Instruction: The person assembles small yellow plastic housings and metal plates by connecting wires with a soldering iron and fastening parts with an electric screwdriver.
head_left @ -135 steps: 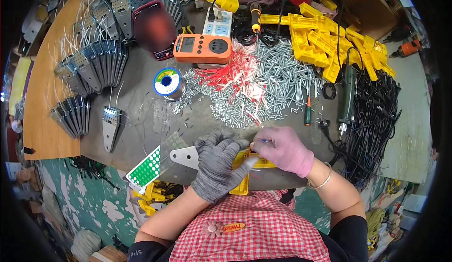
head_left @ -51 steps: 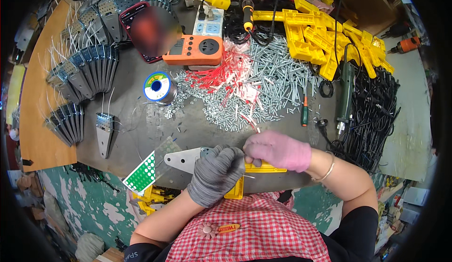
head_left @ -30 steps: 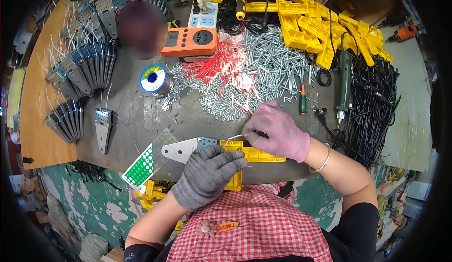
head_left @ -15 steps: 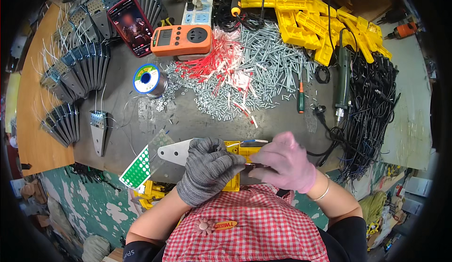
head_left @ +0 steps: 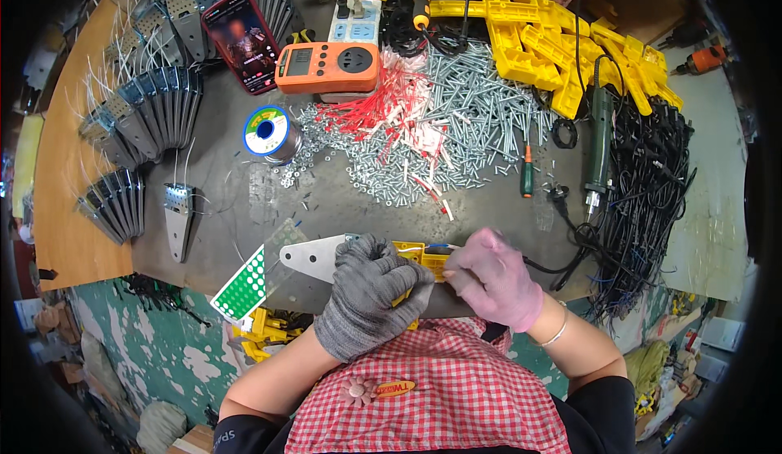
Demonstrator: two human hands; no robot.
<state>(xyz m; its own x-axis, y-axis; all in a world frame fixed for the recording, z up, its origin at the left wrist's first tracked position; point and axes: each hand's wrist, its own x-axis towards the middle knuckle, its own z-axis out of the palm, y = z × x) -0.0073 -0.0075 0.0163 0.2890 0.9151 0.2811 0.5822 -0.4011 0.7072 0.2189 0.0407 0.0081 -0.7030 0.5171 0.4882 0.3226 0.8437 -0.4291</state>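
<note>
My left hand [head_left: 373, 297], in a grey knit glove, is closed round a yellow plastic casing [head_left: 437, 263] at the table's front edge. A flat silver metal plate [head_left: 313, 257] with holes sticks out on the casing's left. My right hand [head_left: 498, 281], in a pink glove, is at the casing's right end with its fingers curled together. What lies between those fingers is hidden. Thin white and blue wires [head_left: 438, 246] run along the casing's top toward the right glove. From behind that glove a black cord [head_left: 547, 269] leads to the right.
Screws [head_left: 464, 120], nuts and red-and-white wires [head_left: 391, 99] are heaped mid-table. A solder spool [head_left: 269, 134], an orange meter [head_left: 327, 68] and a phone [head_left: 242, 42] stand left. A screwdriver [head_left: 527, 173], a green corded tool [head_left: 599, 140], black cords [head_left: 643, 201] and yellow casings [head_left: 546, 42] lie right.
My right hand has come down slightly and curled its fingers in at the casing. The left hand has shifted slightly right. The whole view has shifted a little.
</note>
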